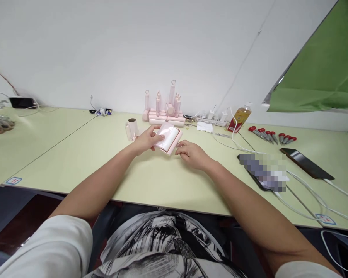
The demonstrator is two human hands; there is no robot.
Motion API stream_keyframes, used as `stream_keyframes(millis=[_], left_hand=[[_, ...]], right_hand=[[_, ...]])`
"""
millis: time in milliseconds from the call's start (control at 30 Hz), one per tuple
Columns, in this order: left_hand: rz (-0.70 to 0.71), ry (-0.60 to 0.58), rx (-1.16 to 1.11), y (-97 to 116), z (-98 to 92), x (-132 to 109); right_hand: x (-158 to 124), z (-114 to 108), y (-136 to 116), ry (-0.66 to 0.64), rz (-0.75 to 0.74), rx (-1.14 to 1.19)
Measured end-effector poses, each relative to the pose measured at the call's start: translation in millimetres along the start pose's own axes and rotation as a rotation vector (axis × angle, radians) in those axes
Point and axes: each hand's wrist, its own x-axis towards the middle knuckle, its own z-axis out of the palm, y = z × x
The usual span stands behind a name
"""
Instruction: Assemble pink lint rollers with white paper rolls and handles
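Observation:
My left hand (147, 139) is closed on a pink lint roller (171, 139), its thumb over the glossy top and its fingers along the far side and underneath. A white roll shows inside the roller's pink frame, which is tilted above the table. My right hand (193, 154) is just right of the roller's lower corner, with thumb and fingers pinched together. Something small and shiny seems to be between these fingertips, too small to name. Behind my left hand stand a pink tube with a brown core (132, 126) and a small pale pink piece (128, 132).
Several pink rollers (167, 112) are grouped by the wall. A power strip (211, 120), drink bottle (239, 117) and red-handled tools (265, 134) line the back right. Two phones (306, 163) with white cables lie on the right. Bundled cable (102, 112) sits back left.

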Motion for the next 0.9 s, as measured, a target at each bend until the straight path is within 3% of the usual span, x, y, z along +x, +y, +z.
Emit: stream_keyframes(millis=[500,733,800,900], left_hand=[[0.012,-0.078,0.052,-6,21.3,-5],[0.007,-0.177,0.039,-1,30.1,-11],[-0.002,-0.146,0.004,-3,29.7,-10],[0.026,-0.014,-0.003,-7,24.8,-5]], right_hand=[[-2,5,-4,-0.016,-0.017,0.016],[0,7,-7,0.024,-0.022,0.19],[0,7,-7,0.046,0.018,0.279],[1,7,-6,0.096,0.211,0.391]])
